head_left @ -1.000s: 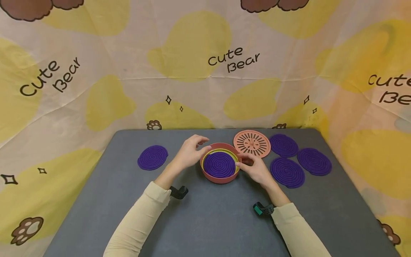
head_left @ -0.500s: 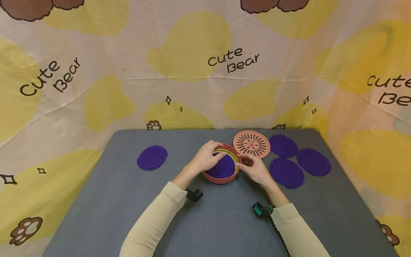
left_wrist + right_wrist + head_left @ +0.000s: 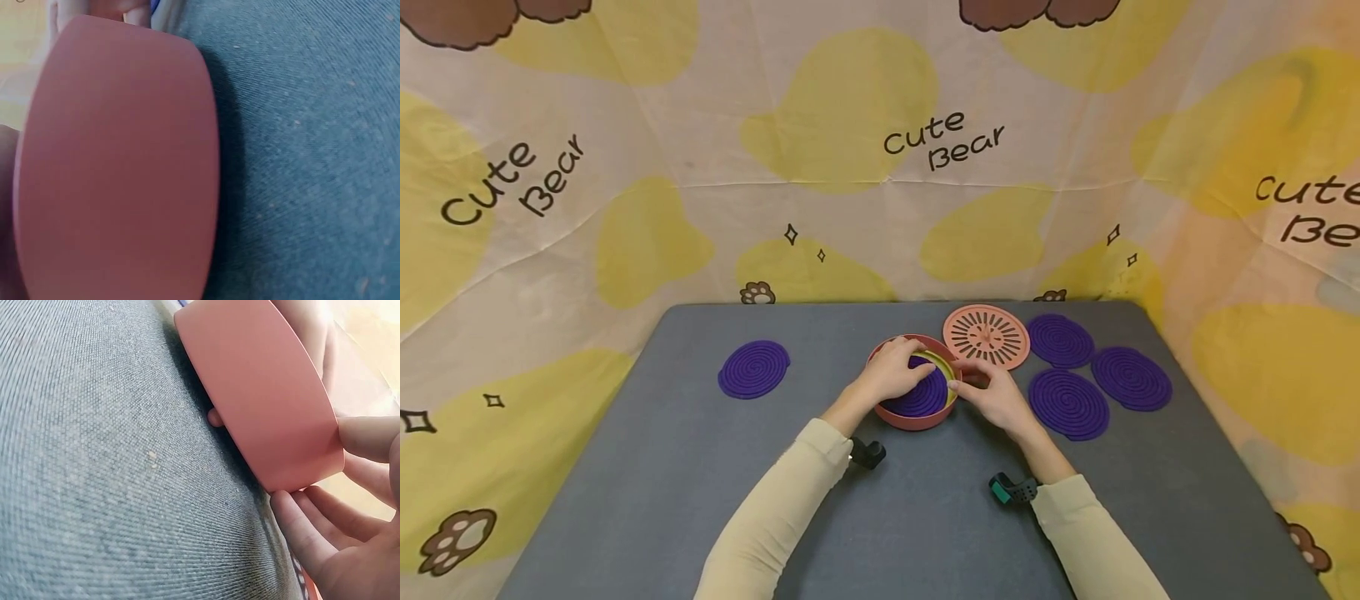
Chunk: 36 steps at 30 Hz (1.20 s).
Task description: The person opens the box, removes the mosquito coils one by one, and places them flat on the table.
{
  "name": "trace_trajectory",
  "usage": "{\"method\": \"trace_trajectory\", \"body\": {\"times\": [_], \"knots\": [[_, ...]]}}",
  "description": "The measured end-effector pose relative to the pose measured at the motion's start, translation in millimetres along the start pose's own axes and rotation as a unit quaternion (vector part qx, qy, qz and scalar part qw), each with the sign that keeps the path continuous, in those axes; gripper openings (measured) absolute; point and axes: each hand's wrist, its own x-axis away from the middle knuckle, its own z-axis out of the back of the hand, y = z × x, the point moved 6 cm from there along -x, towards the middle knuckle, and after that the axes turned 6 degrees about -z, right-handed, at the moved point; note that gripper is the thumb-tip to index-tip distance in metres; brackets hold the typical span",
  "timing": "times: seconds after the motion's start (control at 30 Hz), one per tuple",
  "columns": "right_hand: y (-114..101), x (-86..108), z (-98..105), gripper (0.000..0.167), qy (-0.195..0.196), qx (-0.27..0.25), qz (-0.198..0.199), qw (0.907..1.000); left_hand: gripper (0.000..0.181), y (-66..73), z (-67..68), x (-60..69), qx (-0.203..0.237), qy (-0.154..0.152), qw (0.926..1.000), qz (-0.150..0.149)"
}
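Note:
A round pink mosquito coil holder [image 3: 913, 422] stands mid-table, with a yellow ring [image 3: 952, 388] inside its wall. A purple mosquito coil [image 3: 925, 395] lies within that ring. My left hand [image 3: 892, 371] reaches over the holder's left side, thumb and fingers spread above the coil; its fingertips' contact is hidden. At the holder's right rim my right hand [image 3: 997, 397] grips the wall, thumb at the upper edge and fingers along the outside, as the right wrist view shows. The left wrist view is mostly filled by the holder's side wall [image 3: 119, 156].
A slotted pink lid [image 3: 987, 337] lies behind the holder, to the right. Several purple coils [image 3: 1069, 403] rest on the right side of the grey table [image 3: 917, 517]. Another purple coil [image 3: 754, 369] lies on the left. A printed cloth [image 3: 850, 125] hangs behind.
My left hand has moved right, from beside the holder's left rim to over the coil, covering part of it. My right hand has stayed at the rim.

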Motion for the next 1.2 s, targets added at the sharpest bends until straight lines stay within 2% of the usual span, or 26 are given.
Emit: {"method": "trace_trajectory", "body": {"times": [0.17,0.37,0.5,0.8,1.2], "knots": [[1,-0.8,-1,0.043,0.001,0.003,-0.004,1.0,0.049,-3.0,-4.2,-1.0,-0.024,-0.014,0.9995,0.016],[-24,10.2,0,0.042,-0.005,0.001,-0.008,1.0,0.056,-5.0,-9.2,-2.4,-0.07,-0.028,0.9964,0.038],[-36,16.1,1,0.042,-0.008,0.006,-0.007,0.9999,0.059,-5.8,-11.1,-3.4,-0.089,-0.026,0.9948,0.042],[-34,15.4,1,0.042,-0.008,0.004,-0.006,0.9999,0.055,-2.8,-7.5,-2.2,-0.079,-0.003,0.9965,0.027],[-34,14.4,1,0.042,-0.007,0.005,-0.002,1.0,0.046,3.6,6.3,0.3,-0.05,0.022,0.9985,0.001]]}}
